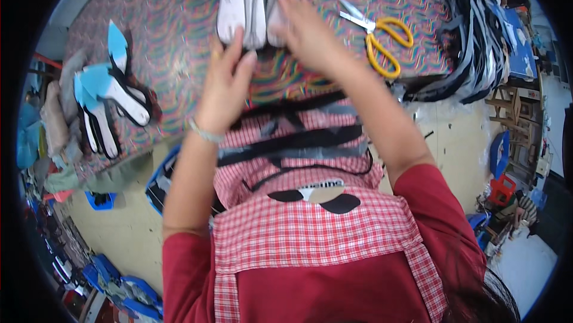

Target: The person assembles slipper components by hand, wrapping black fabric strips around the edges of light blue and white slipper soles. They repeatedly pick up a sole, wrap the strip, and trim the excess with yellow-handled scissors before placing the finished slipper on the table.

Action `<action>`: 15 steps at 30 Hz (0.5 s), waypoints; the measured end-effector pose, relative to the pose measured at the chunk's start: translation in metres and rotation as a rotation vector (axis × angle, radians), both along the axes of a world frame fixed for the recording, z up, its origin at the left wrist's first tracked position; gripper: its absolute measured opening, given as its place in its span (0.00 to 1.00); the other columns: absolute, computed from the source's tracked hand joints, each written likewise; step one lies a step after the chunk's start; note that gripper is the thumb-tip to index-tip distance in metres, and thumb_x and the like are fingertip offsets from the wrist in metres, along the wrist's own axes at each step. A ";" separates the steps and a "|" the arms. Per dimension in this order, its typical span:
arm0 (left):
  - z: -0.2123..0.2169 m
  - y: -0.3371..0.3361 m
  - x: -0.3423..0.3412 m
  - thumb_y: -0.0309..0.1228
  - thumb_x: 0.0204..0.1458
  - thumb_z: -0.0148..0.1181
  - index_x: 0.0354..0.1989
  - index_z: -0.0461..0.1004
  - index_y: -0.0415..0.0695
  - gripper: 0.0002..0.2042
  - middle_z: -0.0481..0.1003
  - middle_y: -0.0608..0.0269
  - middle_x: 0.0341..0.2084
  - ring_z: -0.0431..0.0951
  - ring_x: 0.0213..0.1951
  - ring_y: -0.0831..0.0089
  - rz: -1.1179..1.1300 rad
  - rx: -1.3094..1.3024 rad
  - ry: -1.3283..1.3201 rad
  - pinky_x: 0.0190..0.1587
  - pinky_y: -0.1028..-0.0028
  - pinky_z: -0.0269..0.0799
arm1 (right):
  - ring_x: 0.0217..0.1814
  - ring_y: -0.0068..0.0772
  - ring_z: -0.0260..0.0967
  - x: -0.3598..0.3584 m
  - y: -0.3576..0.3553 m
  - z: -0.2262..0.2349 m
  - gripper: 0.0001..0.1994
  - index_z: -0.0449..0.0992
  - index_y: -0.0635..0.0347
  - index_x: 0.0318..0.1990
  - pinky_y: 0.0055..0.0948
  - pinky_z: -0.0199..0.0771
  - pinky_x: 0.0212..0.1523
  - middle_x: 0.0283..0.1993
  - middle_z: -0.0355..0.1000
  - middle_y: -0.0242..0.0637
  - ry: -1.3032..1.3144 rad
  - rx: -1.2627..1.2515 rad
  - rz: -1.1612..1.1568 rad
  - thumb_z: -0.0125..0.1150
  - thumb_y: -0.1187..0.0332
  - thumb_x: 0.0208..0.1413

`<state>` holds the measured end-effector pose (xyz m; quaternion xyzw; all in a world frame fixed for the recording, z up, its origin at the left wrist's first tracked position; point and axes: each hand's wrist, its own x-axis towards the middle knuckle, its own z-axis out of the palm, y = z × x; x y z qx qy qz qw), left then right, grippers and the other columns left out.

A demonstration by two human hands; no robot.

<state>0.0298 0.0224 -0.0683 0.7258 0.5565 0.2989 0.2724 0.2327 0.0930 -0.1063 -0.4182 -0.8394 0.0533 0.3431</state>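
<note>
Several white shoe insoles (pixel 234 9) with light-blue toe parts and dark edges lie side by side on the patterned tabletop, at the top of the view. My right hand (pixel 305 31) rests on the right-hand insole with its fingers stretched out. Below the heel ends is my left hand (pixel 225 81), its thumb and fingers apart and its fingertips close to the left insole's heel. Whether those fingertips touch the edge I cannot tell. Yellow-handled scissors (pixel 385 37) lie to the right of my right hand, blades parted.
More blue-and-white insoles (pixel 110 99) are piled at the table's left side. A thick bundle of black and grey strips (pixel 477 42) hangs over the right edge. Dark strips (pixel 298 141) lie across my lap. Blue bins (pixel 122 287) and a red stool (pixel 502 188) stand on the floor.
</note>
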 end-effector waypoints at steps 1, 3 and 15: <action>0.009 0.001 -0.007 0.32 0.59 0.51 0.62 0.61 0.40 0.23 0.54 0.40 0.64 0.55 0.66 0.57 -0.057 -0.077 -0.133 0.64 0.68 0.51 | 0.66 0.54 0.55 0.002 0.017 0.001 0.27 0.63 0.71 0.58 0.48 0.54 0.64 0.61 0.62 0.54 0.012 0.035 0.001 0.56 0.60 0.55; 0.015 -0.010 -0.023 0.31 0.58 0.54 0.56 0.69 0.37 0.18 0.68 0.49 0.54 0.69 0.55 0.70 -0.043 -0.051 -0.342 0.56 0.74 0.63 | 0.43 0.36 0.68 -0.001 0.016 0.059 0.15 0.72 0.63 0.47 0.32 0.69 0.45 0.44 0.70 0.42 -0.075 0.322 0.019 0.59 0.65 0.56; -0.087 -0.208 -0.139 0.23 0.45 0.64 0.46 0.73 0.40 0.17 0.76 0.55 0.40 0.75 0.45 0.58 0.185 -0.209 0.093 0.44 0.70 0.71 | 0.41 0.44 0.71 -0.026 -0.147 0.015 0.07 0.76 0.59 0.35 0.38 0.71 0.41 0.35 0.74 0.39 -0.141 -0.744 0.515 0.61 0.66 0.51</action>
